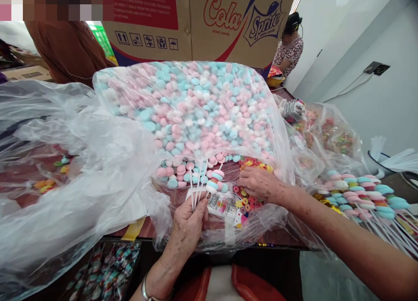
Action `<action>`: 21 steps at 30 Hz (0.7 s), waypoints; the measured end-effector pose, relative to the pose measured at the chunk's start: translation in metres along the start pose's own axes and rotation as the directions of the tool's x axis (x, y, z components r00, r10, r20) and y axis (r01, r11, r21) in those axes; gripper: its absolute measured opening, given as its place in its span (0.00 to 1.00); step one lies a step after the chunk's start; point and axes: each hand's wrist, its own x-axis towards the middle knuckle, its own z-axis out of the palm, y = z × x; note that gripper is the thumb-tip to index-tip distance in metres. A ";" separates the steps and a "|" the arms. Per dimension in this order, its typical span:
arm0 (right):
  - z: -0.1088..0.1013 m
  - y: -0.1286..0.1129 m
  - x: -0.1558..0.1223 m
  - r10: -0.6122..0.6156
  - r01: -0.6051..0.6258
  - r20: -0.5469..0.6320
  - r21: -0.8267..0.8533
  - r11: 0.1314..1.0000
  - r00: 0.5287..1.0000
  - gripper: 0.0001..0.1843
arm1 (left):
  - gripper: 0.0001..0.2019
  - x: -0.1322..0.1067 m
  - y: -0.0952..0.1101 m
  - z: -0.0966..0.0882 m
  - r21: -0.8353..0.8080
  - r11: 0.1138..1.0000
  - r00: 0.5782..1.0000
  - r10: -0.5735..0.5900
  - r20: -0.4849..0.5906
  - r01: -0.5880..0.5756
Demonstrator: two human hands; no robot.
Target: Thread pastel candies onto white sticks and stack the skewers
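My left hand (189, 225) is closed round a bunch of thin white sticks (197, 185) that point up; one stick carries a few stacked pink, blue and white candies (214, 179). My right hand (257, 183) reaches into a pile of small coloured ring candies (248, 201), fingers bent and pinching among them; what they grip is too small to make out. Both hands work in the open mouth of a big clear plastic bag (196, 109) full of pink, blue and white round candies.
Finished candy sticks (362, 194) lie piled at the right. Crumpled clear plastic (81, 170) covers the left. A Cola Sprite cardboard box (202, 22) stands behind the bag. One person in brown stands at the back left, another sits far right. Wrapped sweets (104, 266) fill a tray below.
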 end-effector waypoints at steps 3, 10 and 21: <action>0.009 -0.003 -0.003 -0.019 0.013 -0.078 -0.075 0.997 0.997 0.10 | 0.16 0.000 0.001 0.000 -0.004 1.000 1.000 -0.015 -0.003 0.015; 0.011 -0.012 0.001 0.002 -0.010 -0.190 -0.038 0.999 0.982 0.08 | 0.16 0.000 0.000 0.000 -0.009 0.999 0.999 -0.036 -0.001 0.036; 0.022 -0.024 0.005 0.219 -0.128 -0.295 0.301 0.945 0.930 0.09 | 0.16 -0.001 -0.004 -0.003 0.063 0.998 0.998 -0.026 0.049 0.023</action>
